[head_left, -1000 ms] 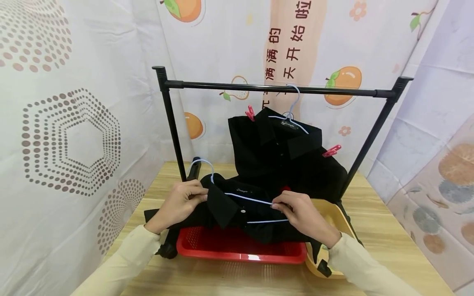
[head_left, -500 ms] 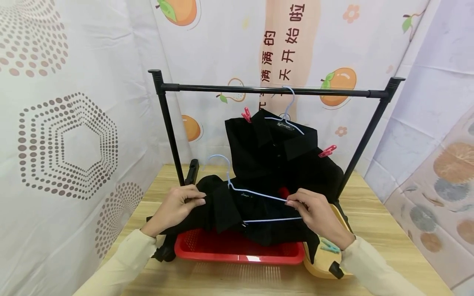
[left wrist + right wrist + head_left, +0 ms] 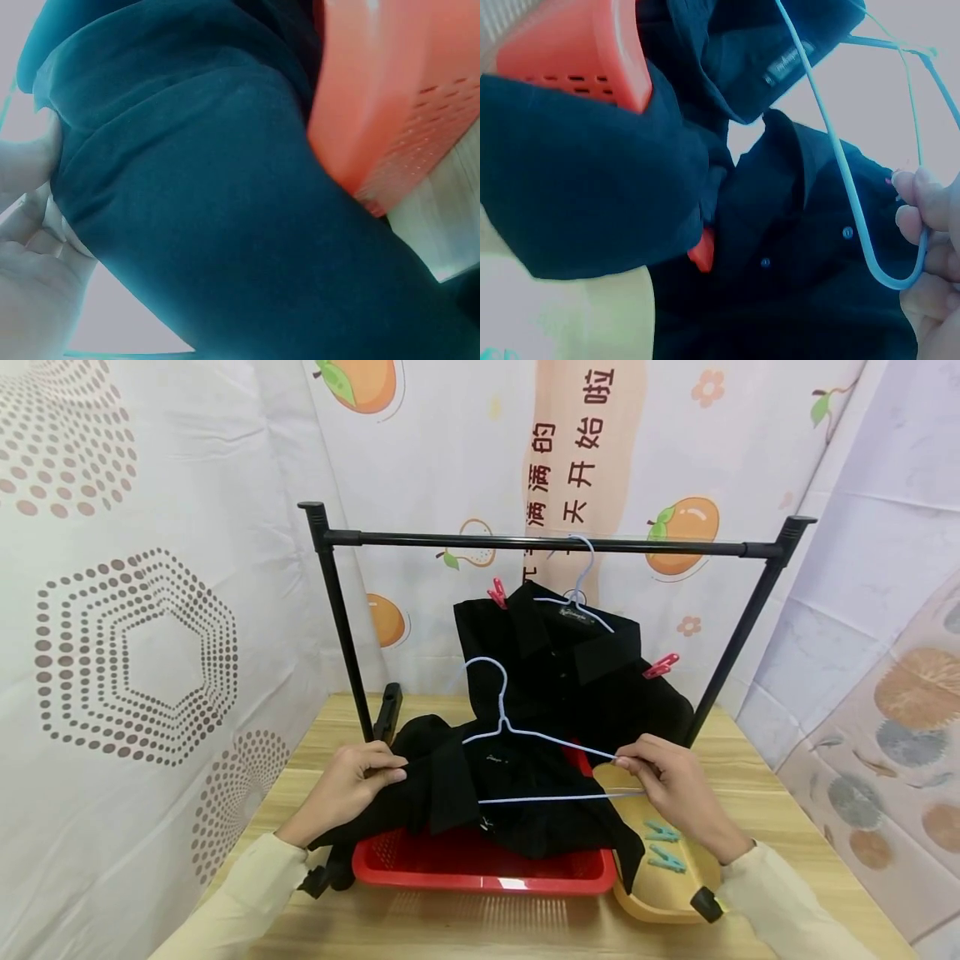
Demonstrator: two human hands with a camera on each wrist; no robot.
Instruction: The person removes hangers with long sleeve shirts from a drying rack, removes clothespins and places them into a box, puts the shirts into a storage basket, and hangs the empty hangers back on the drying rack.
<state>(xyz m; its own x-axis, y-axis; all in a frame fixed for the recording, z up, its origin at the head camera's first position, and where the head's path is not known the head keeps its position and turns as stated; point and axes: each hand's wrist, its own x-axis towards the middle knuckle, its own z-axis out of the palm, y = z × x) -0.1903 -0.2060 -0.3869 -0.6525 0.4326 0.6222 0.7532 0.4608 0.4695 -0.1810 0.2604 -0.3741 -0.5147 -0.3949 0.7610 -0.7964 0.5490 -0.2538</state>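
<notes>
My left hand (image 3: 348, 789) pinches a black collared shirt (image 3: 408, 785), which lies bunched over a red basket (image 3: 487, 882). In the left wrist view, the thumb presses the black cloth (image 3: 202, 187) against the fingers. With thumb and fingers my right hand (image 3: 675, 789) grips the right end of a light blue wire hanger (image 3: 502, 714). That hanger's left arm runs under the shirt's collar, while its right arm lies outside the cloth. In the right wrist view, the fingers hold the hanger's rounded corner (image 3: 896, 283).
Behind stands a black rack (image 3: 450, 539), where another black shirt (image 3: 630, 702) hangs on a blue hanger with pink clothespins (image 3: 660, 666). A yellow tray (image 3: 652, 912) holds teal clothespins (image 3: 663, 832). The basket and tray stand on a wooden table (image 3: 780, 827).
My right hand has moved right with the hanger, whose hook has shifted right and stands more upright. My left hand has stayed nearly in place on the shirt. Teal clothespins have come into sight.
</notes>
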